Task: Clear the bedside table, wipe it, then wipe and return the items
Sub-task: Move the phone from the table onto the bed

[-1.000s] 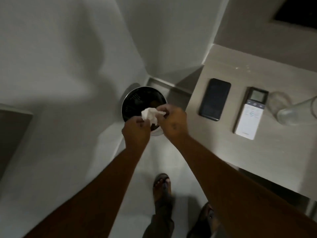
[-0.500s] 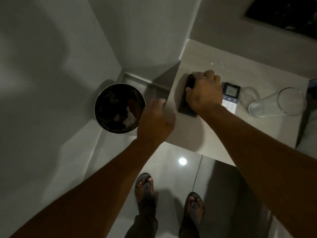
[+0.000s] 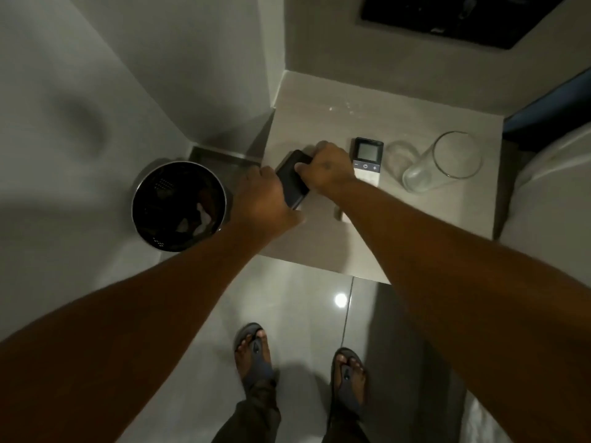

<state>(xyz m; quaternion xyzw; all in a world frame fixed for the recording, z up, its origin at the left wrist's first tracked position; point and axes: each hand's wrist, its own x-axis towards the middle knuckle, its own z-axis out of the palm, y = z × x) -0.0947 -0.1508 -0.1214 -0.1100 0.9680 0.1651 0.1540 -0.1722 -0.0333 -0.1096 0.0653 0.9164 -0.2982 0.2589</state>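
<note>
Left hand (image 3: 265, 199): now joins right hand (image 3: 329, 169) on flat black rectangular phone (image 3: 292, 179); crumpled white tissue (image 3: 204, 219) now in bin.

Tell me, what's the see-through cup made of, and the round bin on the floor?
The cup looks like clear glass: the table shows right through it, and its rim catches light. The bin seems to be metal: a shiny silvery rim, with tiny punched holes in its dark inside wall. It could be painted inside; too dim to tell.
</note>
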